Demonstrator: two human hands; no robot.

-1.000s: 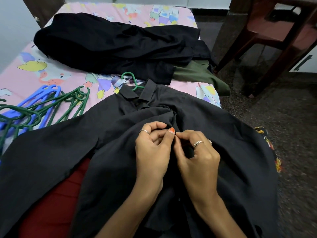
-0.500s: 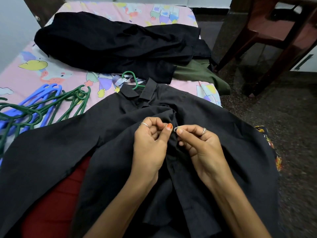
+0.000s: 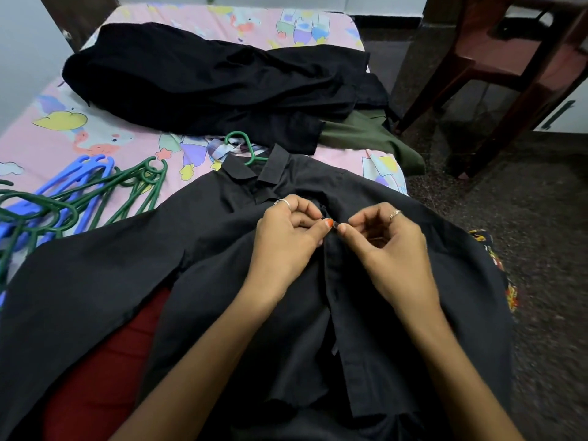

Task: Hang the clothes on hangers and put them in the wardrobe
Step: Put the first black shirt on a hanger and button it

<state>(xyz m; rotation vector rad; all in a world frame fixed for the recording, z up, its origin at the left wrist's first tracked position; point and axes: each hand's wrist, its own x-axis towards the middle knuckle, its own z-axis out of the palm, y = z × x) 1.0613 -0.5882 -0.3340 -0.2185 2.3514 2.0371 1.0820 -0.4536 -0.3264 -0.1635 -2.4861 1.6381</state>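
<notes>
A black shirt (image 3: 318, 281) lies front-up across the near end of the bed (image 3: 47, 144), collar toward 12 o'clock, with a green hanger hook (image 3: 241, 144) poking out past the neck, so the hanger appears already threaded inside. Spread flat like this, the placket can be closed so the shirt stays on the hanger, judging by the grip. The left hand (image 3: 286, 240) curls its fingers and pinches the placket edge between thumb and forefinger just below the collar; the right hand (image 3: 391, 246) meets it from 3 o'clock, fingers bent, thumb and forefinger nipping the opposite edge, seemingly at a button too small to make out. A pile of dark clothes (image 3: 206, 81) waits at 12 o'clock with an olive garment (image 3: 366, 135) beside it, and spare hangers (image 3: 79, 198) lie at 9 o'clock. A chair (image 3: 509, 52) stands at 2 o'clock; no wardrobe is in view
</notes>
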